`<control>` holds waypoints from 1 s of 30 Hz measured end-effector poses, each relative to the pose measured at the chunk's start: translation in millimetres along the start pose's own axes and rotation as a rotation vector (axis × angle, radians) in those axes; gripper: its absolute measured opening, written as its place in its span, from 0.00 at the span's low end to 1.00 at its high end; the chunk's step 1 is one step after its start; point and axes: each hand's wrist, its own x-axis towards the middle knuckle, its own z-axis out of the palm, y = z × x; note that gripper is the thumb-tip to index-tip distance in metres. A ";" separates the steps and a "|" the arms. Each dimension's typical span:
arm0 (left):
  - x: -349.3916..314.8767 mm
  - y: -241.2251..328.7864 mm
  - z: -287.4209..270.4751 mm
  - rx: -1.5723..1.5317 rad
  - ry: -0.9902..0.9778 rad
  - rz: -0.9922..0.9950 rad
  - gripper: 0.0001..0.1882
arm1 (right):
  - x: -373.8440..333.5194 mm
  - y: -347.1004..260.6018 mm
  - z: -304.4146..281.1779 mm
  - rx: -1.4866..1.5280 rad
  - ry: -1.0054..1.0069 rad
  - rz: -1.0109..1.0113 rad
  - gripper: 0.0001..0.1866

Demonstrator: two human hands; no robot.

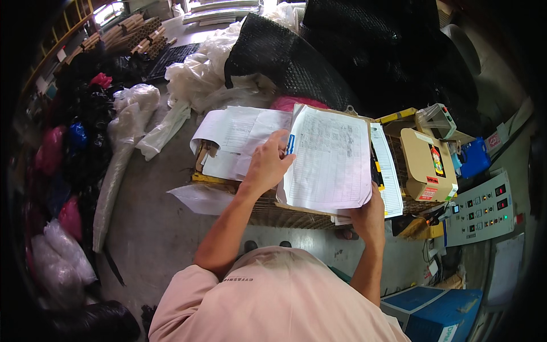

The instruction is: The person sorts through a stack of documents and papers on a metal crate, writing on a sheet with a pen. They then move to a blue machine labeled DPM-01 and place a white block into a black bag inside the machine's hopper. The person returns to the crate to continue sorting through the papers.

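A clipboard [327, 154] carries a stack of white printed sheets with a ruled table; its brown backing shows along the edges. My right hand [370, 215] grips its lower right corner, with most fingers hidden underneath. At the left edge, my left hand [269, 161] is closed beside a small blue piece [291, 143], fingers curled against the board. Left of the clipboard lie more loose printed sheets [242, 128], one curling over. Another printed form [387, 171] sticks out on the right, partly under the board.
Beneath the papers stands a wire-mesh crate [268, 212]. To the right are a beige box [424, 165], a blue case [474, 158] and a control panel [478, 209]. Black bubble wrap [285, 57] lies beyond; plastic bags [62, 251] fill the left. A blue box [433, 310] sits low right.
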 end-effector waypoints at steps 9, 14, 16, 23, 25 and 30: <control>-28.3 -3.7 -67.9 -0.208 0.275 -0.113 0.25 | 24.2 8.5 -10.7 0.060 0.018 -0.057 0.21; -45.5 -38.5 -70.5 0.055 0.303 -0.078 0.21 | 68.3 -46.5 -25.7 -0.203 0.006 -0.286 0.17; -51.3 -38.9 -69.6 0.076 0.299 -0.129 0.21 | 89.0 -68.6 -9.3 -0.249 -0.085 -0.441 0.17; -53.3 -54.5 -61.0 0.253 0.353 0.020 0.18 | 167.8 -106.4 81.8 -0.182 -0.536 -0.607 0.14; -53.7 -48.8 -62.8 0.225 0.365 -0.026 0.17 | 184.8 -99.2 123.2 -0.084 -0.688 -0.527 0.13; -55.5 -47.9 -66.2 0.194 0.389 -0.094 0.16 | 194.0 -85.3 177.7 0.050 -0.866 -0.609 0.12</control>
